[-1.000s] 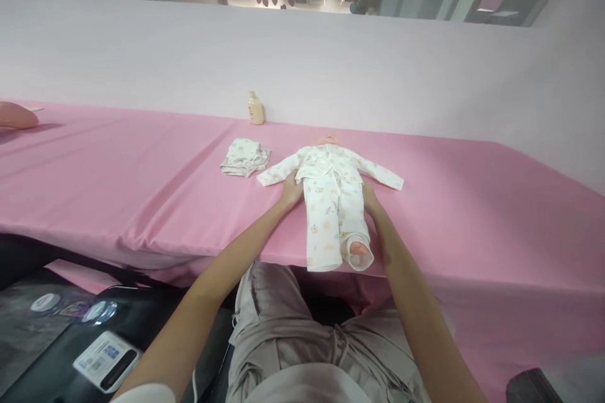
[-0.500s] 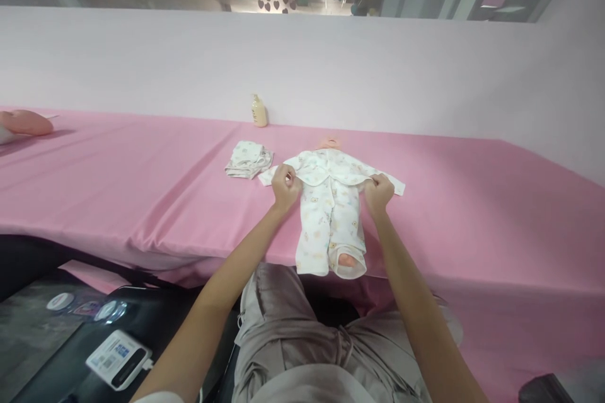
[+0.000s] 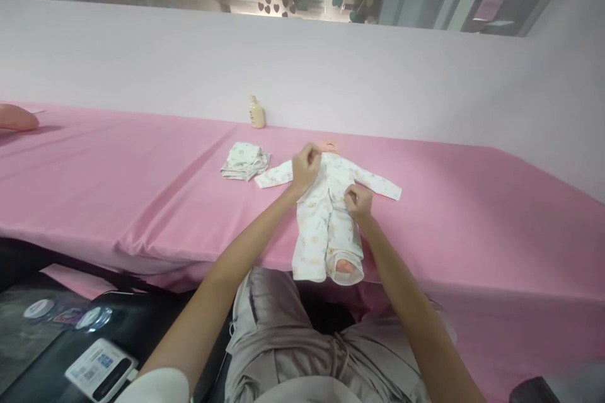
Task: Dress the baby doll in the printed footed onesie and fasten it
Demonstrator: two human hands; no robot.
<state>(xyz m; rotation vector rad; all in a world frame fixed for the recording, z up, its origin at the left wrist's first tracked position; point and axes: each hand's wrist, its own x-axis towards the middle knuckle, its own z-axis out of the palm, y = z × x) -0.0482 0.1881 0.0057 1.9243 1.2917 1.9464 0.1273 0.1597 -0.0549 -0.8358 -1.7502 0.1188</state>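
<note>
A doll lies on its back on the pink-covered table, its head [image 3: 329,146] away from me. It wears a white printed baby top [image 3: 338,167] with both sleeves spread, and matching baby pants [image 3: 312,236]. At the right leg opening a doll's foot [image 3: 345,266] shows; the other leg end hides its foot. My left hand [image 3: 306,167] is closed over the chest near the collar, and what its fingers hold is hidden. Lower down, my right hand [image 3: 358,200] pinches the top's front near its lower edge.
Folded printed baby clothes [image 3: 244,161] lie left of the doll. A cream pump bottle [image 3: 256,113] stands by the wall. Part of another doll [image 3: 16,118] is at the far left. A white device [image 3: 101,370] and plastic bottles [image 3: 94,318] are at the lower left.
Both hands have left the sides of the top's hem. My left hand has moved up toward the collar, my right hand inward to the front. The top now lies flatter.
</note>
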